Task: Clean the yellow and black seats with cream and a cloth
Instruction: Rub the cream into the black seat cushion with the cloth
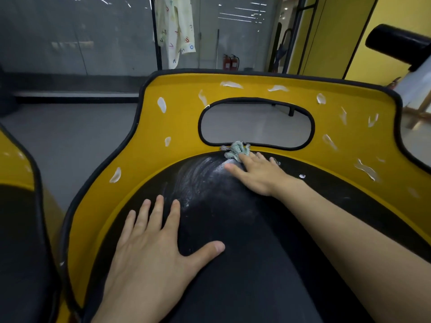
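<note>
Mostly under the right hand [258, 176] — the cloth [236, 149], one bunched end visible.

A letter-printed garment [176, 26] hangs left of two red fire extinguishers [231, 61], against a glass wall [77, 36].

Even, fairly bright indoor light, soft shadows only. Ceiling strips glare as white streaks in the glass wall [70, 38]. A dull sheen sits on the black cushion [233, 229]. Wide-angle bending curves the yellow backrest [182, 127]; edges go soft, the black roll [396, 43] top right blurred.
</note>
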The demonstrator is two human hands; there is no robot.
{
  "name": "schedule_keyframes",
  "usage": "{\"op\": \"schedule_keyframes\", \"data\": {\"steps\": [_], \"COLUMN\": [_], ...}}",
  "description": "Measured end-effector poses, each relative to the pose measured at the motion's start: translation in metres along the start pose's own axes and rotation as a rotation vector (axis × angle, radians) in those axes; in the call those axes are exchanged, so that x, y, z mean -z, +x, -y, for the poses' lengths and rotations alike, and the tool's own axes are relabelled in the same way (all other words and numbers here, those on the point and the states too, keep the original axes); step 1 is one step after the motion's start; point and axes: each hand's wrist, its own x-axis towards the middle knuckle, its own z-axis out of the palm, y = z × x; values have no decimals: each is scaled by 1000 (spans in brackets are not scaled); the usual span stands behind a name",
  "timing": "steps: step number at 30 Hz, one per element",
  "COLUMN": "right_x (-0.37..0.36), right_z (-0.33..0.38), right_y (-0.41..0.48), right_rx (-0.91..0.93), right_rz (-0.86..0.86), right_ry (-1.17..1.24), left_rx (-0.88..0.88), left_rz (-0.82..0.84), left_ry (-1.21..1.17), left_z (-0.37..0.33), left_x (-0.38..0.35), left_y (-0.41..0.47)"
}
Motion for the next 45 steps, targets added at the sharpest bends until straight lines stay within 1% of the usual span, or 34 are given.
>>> {"op": "schedule_keyframes", "data": {"steps": [2, 4, 6, 7, 8, 9, 12, 13, 14, 16, 19, 21, 22, 24, 25, 27, 28, 29, 30, 33, 35, 38, 42, 44, 45], "right_x": [-6, -11, -12, -10, -7, -3, 7, 6, 2, -7, -8, -5, -3, 3, 5, 10, 10, 8, 6, -2, -7, -6, -6, -8, -6], "right_z": [26, 48, 56, 52, 43, 33, -3, -8, -4, 21, 66, 74, 70, 55, 45, 24, 15, 9, 6, 19, 31, 50, 73, 69, 62], "right_y": [-11, -35, -60, -63, -58, -48, -7, 4, 11, 8, -41, -76, -83, -73, -58, -25, -11, 0, 6, 6, -1, -20, -59, -66, -61], "right_rx": [109, 269, 393, 424, 423, 379, 101, 44, 30, 122, 380, 497, 515, 480, 420, 245, 176, 151, 158, 246, 314, 352, 518, 563, 543], "right_rz": [4, 23, 43, 30, 13, 4, -18, -17, -18, -23, 9, 35, 47, 45, 44, 14, -18, -50, -70, -44, -35, -10, 48, 34, 26], "right_ry": [36, 76, 68, 40, 11, -13, -47, -48, -36, -2, 49, 90, 73, -4, -44, -122, -129, -109, -61, 87, 79, 96, 143, 94, 53], "left_rx": [-3, -3, -4, -6, -7, -6, -8, -8, -9, -8, -12, -18, -19, -15, -12, -11, -11, -9, -9, -10, -13, -14, -22, -26, -27], "left_rz": [3, 5, 1, -3, -5, -7, -11, -10, -7, -2, -10, -23, -25, -16, -12, -15, -20, -21, -16, -8, -19, -31, -38, -52, -54], "left_ry": [-1, 4, 11, 10, 6, 2, -8, -12, -15, -21, -13, -2, -5, -18, -25, -27, -27, -27, -29, -26, -20, -19, -32, -37, -44], "left_z": [0, -2, -1, -1, 0, 1, 1, 0, 0, 0, 1, 2, 2, 2, 2, 2, 2, 1, 1, 1, 1, 2, 2, 3, 3], "left_x": [0, -1, -1, -1, -1, -1, 0, 0, 0, 0, -2, -2, -2, -1, 0, 0, 0, 0, 1, 0, -1, -2, -1, -1, 0], "left_y": [0, 1, 1, 1, 1, 1, 0, 0, 0, 0, 1, 0, -1, -2, -2, -2, -2, -2, -2, -1, 0, -1, -1, -2, -3]}}
